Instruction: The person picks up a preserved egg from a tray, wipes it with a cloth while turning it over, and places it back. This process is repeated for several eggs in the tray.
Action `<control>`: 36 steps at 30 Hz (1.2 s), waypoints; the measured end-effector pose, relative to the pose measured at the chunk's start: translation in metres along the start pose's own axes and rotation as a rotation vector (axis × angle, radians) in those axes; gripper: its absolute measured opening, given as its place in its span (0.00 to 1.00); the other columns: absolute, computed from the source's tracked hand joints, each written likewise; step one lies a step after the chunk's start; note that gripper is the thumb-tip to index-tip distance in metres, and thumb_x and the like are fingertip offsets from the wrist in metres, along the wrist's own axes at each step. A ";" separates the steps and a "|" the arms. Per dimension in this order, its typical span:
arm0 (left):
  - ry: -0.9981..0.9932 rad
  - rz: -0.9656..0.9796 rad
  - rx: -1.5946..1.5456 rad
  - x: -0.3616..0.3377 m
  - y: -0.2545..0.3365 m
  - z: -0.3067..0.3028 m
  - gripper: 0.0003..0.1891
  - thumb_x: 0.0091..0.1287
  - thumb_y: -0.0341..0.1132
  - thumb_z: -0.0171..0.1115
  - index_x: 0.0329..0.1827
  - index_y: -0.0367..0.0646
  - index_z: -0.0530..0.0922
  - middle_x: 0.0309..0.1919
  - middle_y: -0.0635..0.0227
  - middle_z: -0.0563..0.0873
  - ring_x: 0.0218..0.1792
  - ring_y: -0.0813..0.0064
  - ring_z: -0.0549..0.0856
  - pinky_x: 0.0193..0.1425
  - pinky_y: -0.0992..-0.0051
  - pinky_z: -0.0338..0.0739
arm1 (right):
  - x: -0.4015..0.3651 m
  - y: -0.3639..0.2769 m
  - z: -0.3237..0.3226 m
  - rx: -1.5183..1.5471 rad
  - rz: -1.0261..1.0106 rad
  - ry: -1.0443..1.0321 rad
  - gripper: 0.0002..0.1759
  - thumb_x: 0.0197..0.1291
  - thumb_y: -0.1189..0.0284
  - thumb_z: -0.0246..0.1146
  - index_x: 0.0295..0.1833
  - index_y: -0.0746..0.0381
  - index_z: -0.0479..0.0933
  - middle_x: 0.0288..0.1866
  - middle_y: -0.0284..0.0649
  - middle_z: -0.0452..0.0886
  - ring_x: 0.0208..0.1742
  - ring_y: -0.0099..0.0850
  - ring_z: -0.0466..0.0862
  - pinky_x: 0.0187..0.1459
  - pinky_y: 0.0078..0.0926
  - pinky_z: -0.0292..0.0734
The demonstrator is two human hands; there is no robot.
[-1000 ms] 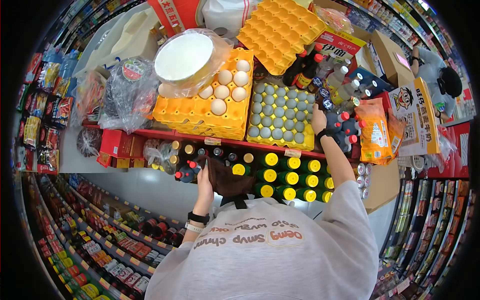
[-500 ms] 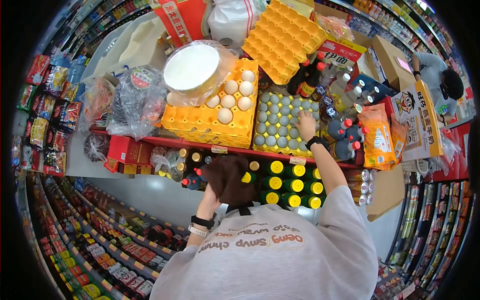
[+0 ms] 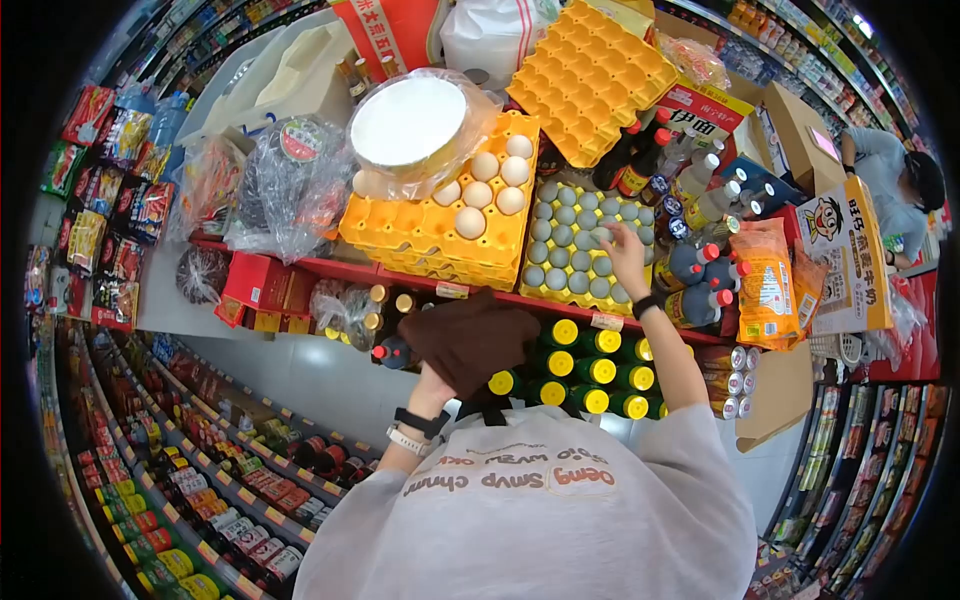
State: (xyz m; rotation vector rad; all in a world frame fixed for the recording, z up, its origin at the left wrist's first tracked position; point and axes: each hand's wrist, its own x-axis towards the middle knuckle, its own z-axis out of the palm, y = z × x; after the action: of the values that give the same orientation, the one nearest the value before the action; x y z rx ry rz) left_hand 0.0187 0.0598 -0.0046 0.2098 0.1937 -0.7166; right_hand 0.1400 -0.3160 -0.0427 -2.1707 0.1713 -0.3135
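Note:
My left hand (image 3: 432, 388) grips a dark brown cloth (image 3: 468, 342), which spreads out in front of my body over the shelf edge. Farther right, my right hand (image 3: 627, 258) is over a yellow tray of pale grey-green eggs (image 3: 572, 283). Thumb and forefinger pinch an egg (image 3: 601, 235) in the tray's right half. To the left of this tray rises a stack of orange egg trays (image 3: 425, 240), with several pale beige eggs (image 3: 480, 195) on top. A round white lid-like thing in clear plastic (image 3: 408, 120) also rests on that stack.
Empty orange egg trays (image 3: 592, 80) lie behind. Dark sauce bottles (image 3: 690, 268) and orange packets (image 3: 765, 280) stand right of the eggs. Below the ledge are yellow-capped bottles (image 3: 553, 365). Plastic-wrapped goods (image 3: 290, 190) sit at left. Another person (image 3: 890, 175) is at far right.
The view has shifted, so the goods sit farther right. My right hand's fingers have drawn together from a spread pose over the eggs. The brown cloth has spread wider in my left hand.

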 end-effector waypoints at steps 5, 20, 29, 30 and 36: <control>0.141 -0.046 0.172 0.031 -0.023 0.021 0.31 0.69 0.55 0.43 0.67 0.41 0.61 0.64 0.60 0.68 0.63 0.63 0.70 0.66 0.63 0.66 | -0.078 -0.104 -0.005 0.774 0.072 -0.368 0.20 0.53 0.82 0.61 0.54 0.64 0.72 0.52 0.36 0.78 0.53 0.26 0.77 0.56 0.26 0.71; 0.323 0.274 0.909 0.066 -0.067 0.046 0.25 0.71 0.50 0.46 0.54 0.35 0.73 0.45 0.68 0.80 0.44 0.81 0.77 0.47 0.80 0.70 | -0.160 -0.147 0.010 0.685 0.066 -0.213 0.34 0.43 0.83 0.70 0.58 0.62 0.66 0.44 0.35 0.75 0.50 0.25 0.76 0.59 0.27 0.70; 0.260 0.064 0.845 0.059 -0.052 0.059 0.25 0.71 0.52 0.47 0.55 0.36 0.70 0.46 0.66 0.78 0.46 0.80 0.76 0.51 0.78 0.71 | -0.149 -0.160 -0.016 0.869 0.022 -0.324 0.23 0.57 0.85 0.56 0.58 0.65 0.65 0.58 0.43 0.74 0.60 0.32 0.74 0.62 0.27 0.67; 0.240 0.013 0.764 0.057 -0.053 0.061 0.25 0.71 0.51 0.46 0.57 0.36 0.69 0.49 0.66 0.78 0.49 0.80 0.76 0.54 0.77 0.70 | -0.148 -0.163 -0.019 0.688 0.002 -0.316 0.21 0.57 0.86 0.54 0.58 0.65 0.67 0.58 0.43 0.74 0.60 0.35 0.75 0.62 0.28 0.66; 0.115 0.020 0.654 0.058 -0.070 0.065 0.24 0.73 0.46 0.45 0.65 0.39 0.62 0.58 0.67 0.73 0.58 0.79 0.72 0.63 0.74 0.65 | -0.147 -0.163 -0.013 0.313 -0.210 -0.255 0.22 0.59 0.76 0.51 0.61 0.63 0.68 0.64 0.45 0.69 0.68 0.43 0.63 0.68 0.38 0.54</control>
State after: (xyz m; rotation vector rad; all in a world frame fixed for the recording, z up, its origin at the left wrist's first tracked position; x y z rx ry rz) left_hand 0.0220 -0.0449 0.0351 0.8763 0.0599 -0.7307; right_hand -0.0029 -0.1967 0.0741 -1.8968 -0.2370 -0.1652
